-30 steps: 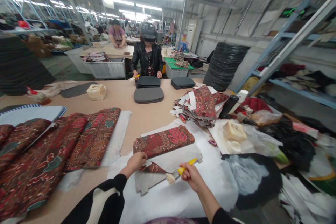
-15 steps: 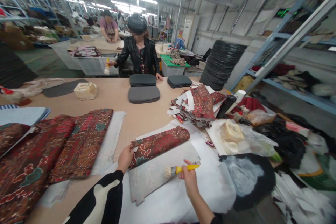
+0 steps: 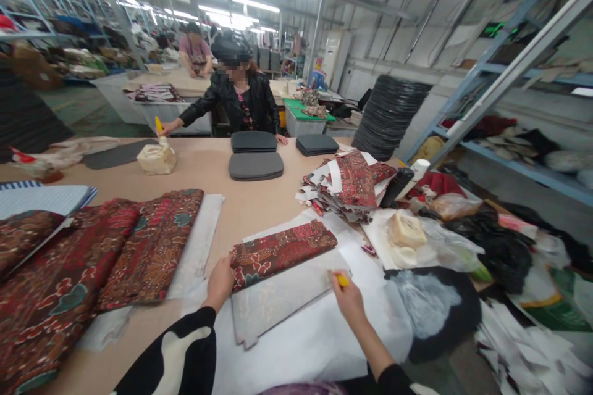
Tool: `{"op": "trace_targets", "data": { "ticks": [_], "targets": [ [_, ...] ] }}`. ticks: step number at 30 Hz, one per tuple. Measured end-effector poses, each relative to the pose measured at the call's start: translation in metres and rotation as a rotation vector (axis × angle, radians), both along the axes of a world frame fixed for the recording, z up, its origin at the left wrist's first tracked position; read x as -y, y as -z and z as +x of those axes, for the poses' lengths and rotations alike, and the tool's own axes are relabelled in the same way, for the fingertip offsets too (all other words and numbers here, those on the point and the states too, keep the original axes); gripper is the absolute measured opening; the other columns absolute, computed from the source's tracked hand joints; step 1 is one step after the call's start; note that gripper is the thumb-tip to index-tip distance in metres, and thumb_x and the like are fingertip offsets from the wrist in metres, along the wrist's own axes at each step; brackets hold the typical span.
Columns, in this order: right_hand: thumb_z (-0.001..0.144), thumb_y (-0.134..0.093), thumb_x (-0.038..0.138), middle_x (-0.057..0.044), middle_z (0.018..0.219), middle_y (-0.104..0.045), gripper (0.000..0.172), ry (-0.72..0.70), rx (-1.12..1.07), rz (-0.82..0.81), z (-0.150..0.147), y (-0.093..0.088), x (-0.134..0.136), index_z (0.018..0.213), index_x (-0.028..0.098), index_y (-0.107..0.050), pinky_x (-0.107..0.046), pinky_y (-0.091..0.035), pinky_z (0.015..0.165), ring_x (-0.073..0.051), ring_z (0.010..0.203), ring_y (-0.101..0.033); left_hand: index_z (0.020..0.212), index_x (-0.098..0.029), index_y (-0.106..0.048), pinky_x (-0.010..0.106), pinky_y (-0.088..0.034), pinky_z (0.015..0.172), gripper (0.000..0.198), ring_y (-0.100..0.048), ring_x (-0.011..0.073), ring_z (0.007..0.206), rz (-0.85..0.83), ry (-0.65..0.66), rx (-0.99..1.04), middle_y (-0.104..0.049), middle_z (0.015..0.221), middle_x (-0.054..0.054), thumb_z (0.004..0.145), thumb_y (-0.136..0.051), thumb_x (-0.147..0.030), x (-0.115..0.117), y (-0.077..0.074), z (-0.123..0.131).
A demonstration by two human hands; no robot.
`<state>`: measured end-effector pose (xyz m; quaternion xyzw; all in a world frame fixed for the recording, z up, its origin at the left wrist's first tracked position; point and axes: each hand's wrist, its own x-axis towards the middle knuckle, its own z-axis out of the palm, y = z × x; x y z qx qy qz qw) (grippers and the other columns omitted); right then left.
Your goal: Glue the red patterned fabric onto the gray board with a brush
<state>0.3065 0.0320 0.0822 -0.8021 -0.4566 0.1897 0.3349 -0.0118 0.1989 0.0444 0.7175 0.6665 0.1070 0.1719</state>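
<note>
My left hand is closed on the left edge of a red patterned fabric piece, which is folded back off a grey board. That board lies on white paper in front of me. My right hand grips a yellow-handled brush at the board's right edge; the bristles are hidden from view.
Long red patterned fabrics lie to the left. A stack of cut fabric pieces and a lump of glue on plastic sit to the right. Across the table a person in a black jacket reaches with a brush; grey pads lie before them.
My left hand has peeled the fabric further back, baring more grey board. My right hand swept the brush from the board's near left to its right edge. The person opposite reached left.
</note>
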Motion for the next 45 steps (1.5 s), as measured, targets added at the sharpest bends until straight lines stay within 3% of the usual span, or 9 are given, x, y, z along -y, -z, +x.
{"op": "trace_targets", "data": {
  "ticks": [4,6,9,13,20,32,36,42,45],
  "targets": [
    [0.079,-0.046,0.031,0.004,0.064,-0.06,0.017,-0.438,-0.288,-0.002,-0.103,0.006,0.006,0.088,0.023,-0.058,-0.021,-0.042,0.059,-0.012,0.059,-0.058,0.119,-0.017,-0.048,0.034,-0.037,0.092,0.042,-0.052,0.0213,0.109,0.129,0.049,-0.056,-0.057,0.121,0.011,0.08,-0.031,-0.014,0.039,-0.01,0.011],
    [0.077,-0.048,0.026,0.005,0.063,-0.06,0.015,-0.565,-0.315,-0.044,-0.125,0.009,0.008,0.087,0.024,-0.059,-0.02,-0.042,0.059,-0.011,0.058,-0.057,0.118,-0.019,-0.05,0.034,-0.037,0.09,0.039,-0.056,0.02,0.102,0.106,0.158,-0.071,-0.063,0.112,0.008,0.083,-0.03,-0.019,0.065,-0.007,0.016],
    [0.077,-0.047,0.025,0.003,0.067,-0.062,0.014,-0.47,-0.134,-0.072,-0.102,0.009,0.009,0.081,0.023,-0.06,-0.021,-0.041,0.06,-0.012,0.062,-0.058,0.121,-0.019,-0.048,0.035,-0.037,0.088,0.041,-0.061,0.0188,0.092,-0.034,0.253,-0.064,-0.069,0.097,0.007,0.086,-0.027,-0.022,0.102,0.004,0.015],
    [0.081,-0.042,0.029,-0.001,0.068,-0.062,0.02,-0.242,0.161,-0.014,-0.068,0.003,0.008,0.082,0.021,-0.06,-0.024,-0.041,0.063,-0.016,0.066,-0.058,0.122,-0.018,-0.047,0.032,-0.038,0.089,0.042,-0.061,0.0165,0.093,-0.14,0.197,0.061,-0.069,0.101,0.005,0.087,-0.026,-0.023,0.126,0.019,0.003],
    [0.077,-0.05,0.022,-0.001,0.083,-0.068,0.015,-0.676,-0.024,0.067,-0.162,0.009,0.02,0.088,0.022,-0.06,-0.023,-0.043,0.073,-0.015,0.079,-0.062,0.124,-0.018,-0.044,0.024,-0.043,0.083,0.042,-0.063,0.013,0.093,-0.205,0.016,0.29,-0.07,0.102,0.004,0.087,-0.026,-0.027,0.126,0.022,-0.006],
    [0.079,-0.047,0.022,-0.002,0.069,-0.065,0.014,-0.596,0.146,-0.054,-0.173,0.0,0.021,0.078,0.02,-0.061,-0.023,-0.039,0.065,-0.015,0.068,-0.059,0.125,-0.019,-0.043,0.028,-0.039,0.091,0.043,-0.06,0.0147,0.102,-0.191,0.097,0.124,-0.067,0.11,0.004,0.088,-0.023,-0.025,0.133,0.017,-0.002],
    [0.076,-0.049,0.025,0.0,0.07,-0.064,0.013,-0.575,-0.005,-0.006,-0.141,0.01,0.009,0.08,0.022,-0.061,-0.022,-0.04,0.064,-0.014,0.067,-0.058,0.122,-0.018,-0.046,0.036,-0.031,0.101,0.043,-0.054,0.0163,0.111,-0.157,0.21,0.038,-0.061,0.12,0.007,0.085,-0.024,-0.019,0.14,0.009,0.0],
    [0.079,-0.04,0.031,0.002,0.051,-0.054,0.022,0.001,0.012,-0.042,-0.005,0.008,0.001,0.08,0.02,-0.059,-0.024,-0.039,0.053,-0.016,0.052,-0.053,0.093,-0.021,-0.06,0.041,-0.025,0.104,0.031,-0.054,0.0168,0.106,-0.083,0.398,-0.164,-0.061,0.106,0.004,0.081,-0.031,-0.015,0.142,0.004,0.005],
    [0.08,-0.04,0.035,0.001,0.059,-0.057,0.023,0.039,0.036,0.039,-0.002,0.006,0.007,0.081,0.022,-0.058,-0.025,-0.04,0.056,-0.016,0.057,-0.055,0.089,-0.02,-0.06,0.041,-0.023,0.105,0.034,-0.055,0.017,0.101,-0.031,0.458,-0.224,-0.062,0.1,0.004,0.082,-0.028,-0.011,0.139,0.003,0.008]
  ]
}}
